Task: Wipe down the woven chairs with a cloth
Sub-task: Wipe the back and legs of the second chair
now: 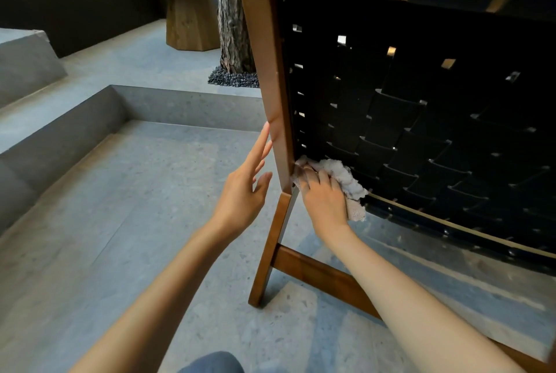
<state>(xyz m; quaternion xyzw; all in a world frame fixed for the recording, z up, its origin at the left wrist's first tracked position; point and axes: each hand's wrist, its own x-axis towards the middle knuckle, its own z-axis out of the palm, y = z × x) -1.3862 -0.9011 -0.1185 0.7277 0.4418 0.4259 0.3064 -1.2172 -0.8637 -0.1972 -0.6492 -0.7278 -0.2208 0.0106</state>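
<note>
As right hand (323, 201) holds cloth (346, 177) at frame edge (275, 101), left hand (243, 192) alongside.

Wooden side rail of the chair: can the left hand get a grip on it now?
Probably yes. The left hand is open right beside the wooden side rail, nothing between them; the right hand and cloth are on the rail's far side, on the webbing.

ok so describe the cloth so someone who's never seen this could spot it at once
Find the big chair filling the right of the view, brown wooden frame and black woven straps. Follow its left post down to the weave's bottom corner, where the right hand holds a crumpled cloth on the straps. It is the only pale, fluffy thing among black and brown.
</note>
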